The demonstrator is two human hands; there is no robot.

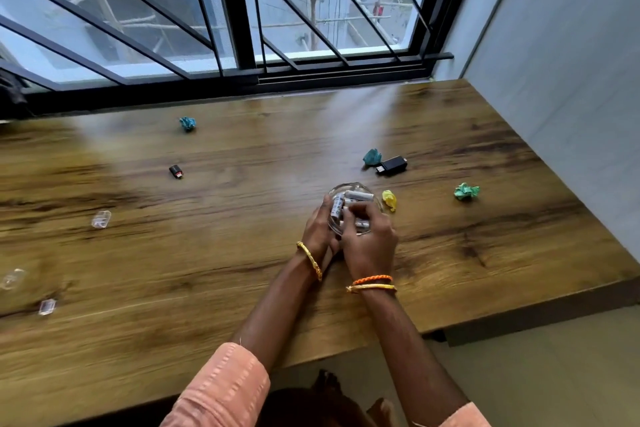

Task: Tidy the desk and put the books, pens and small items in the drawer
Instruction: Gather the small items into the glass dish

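1. A person stands at a wooden desk [242,156] under a barred window [235,10]; a grey wall [561,80] closes the desk's right side.
2. A small glass bowl [337,189] sits on the desk right of centre, near the front edge, holding several white batteries [358,196].
3. The left hand [318,232] is wrapped round the bowl's left side, fingers curled against the glass and one upright battery.
4. The right hand [369,243] reaches over the bowl from the near side, fingers bent down among the batteries; whether it pinches one cannot be told, since the fingers hide the contact.
5. The two hands are close together, meeting over the bowl.
6. Gold bangles [311,260] circle both wrists, and the right wrist also carries an orange braided band [372,279]. Peach sleeves [221,388] cover the upper forearms.
7. A yellow paper ball [389,199] lies just beside the bowl on its right.
8. Farther right lies a green paper ball [466,191].
9. Behind the bowl a black USB stick [392,166] touches a teal paper ball [372,157].
10. Another teal ball [187,123] lies far back, left of centre.
11. A small black and red drive [176,172] lies left of centre.
12. Three clear plastic pieces [101,219] lie well apart along the left side, blurred.
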